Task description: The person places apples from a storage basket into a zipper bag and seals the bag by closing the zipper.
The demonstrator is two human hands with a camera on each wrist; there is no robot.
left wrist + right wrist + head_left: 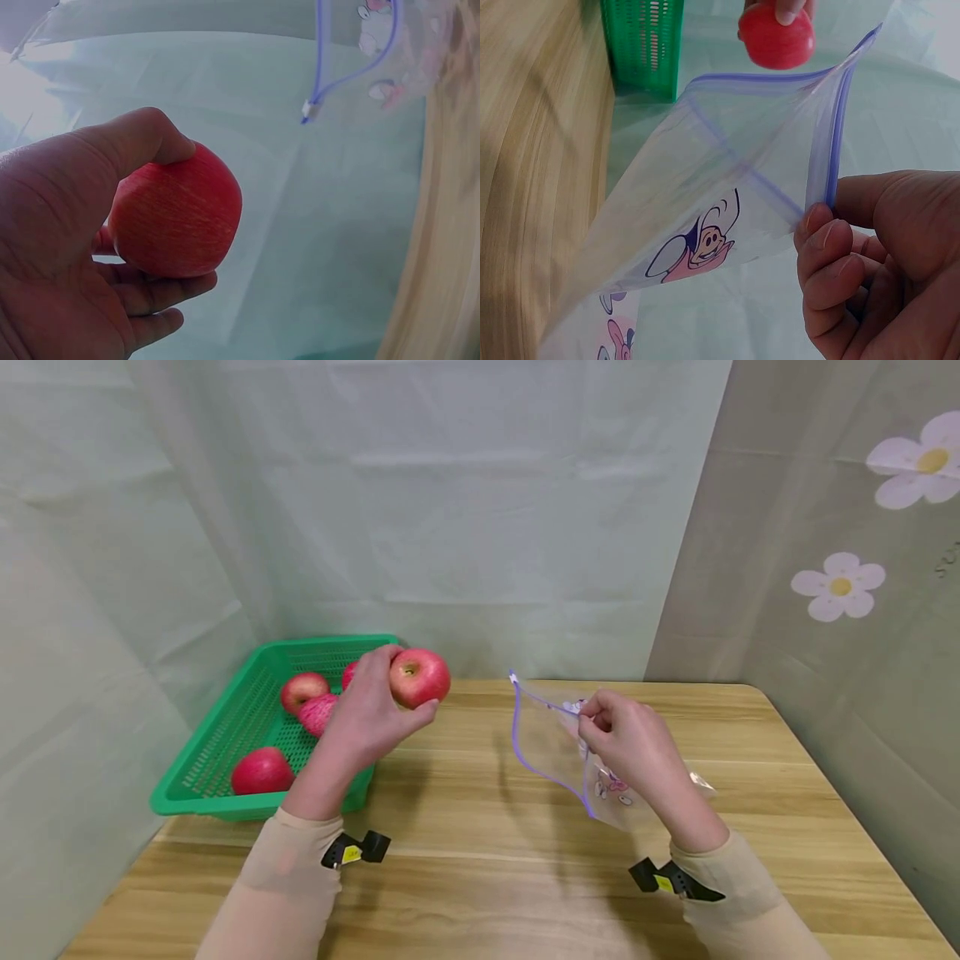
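A red apple [420, 678] is held up in my left hand [369, 708], thumb on one side and fingers on the other, near the right side of the green basket. In the left wrist view the same apple [180, 214] shows red with fine streaks. My right hand [628, 739] pinches the rim of a clear zip bag [551, 739] between thumb and fingers. The bag's purple zip edges stand apart, its mouth facing left toward the apple. Cartoon figures [701, 247] are printed on the bag, as the right wrist view shows.
The green plastic basket [180, 781] stands at the left of the wooden table [465, 877]. Several apples lie in it, one of them [315, 714] in pink netting. A pale cloth [480, 510] hangs behind the table, and a flowered one [795, 527] at the right.
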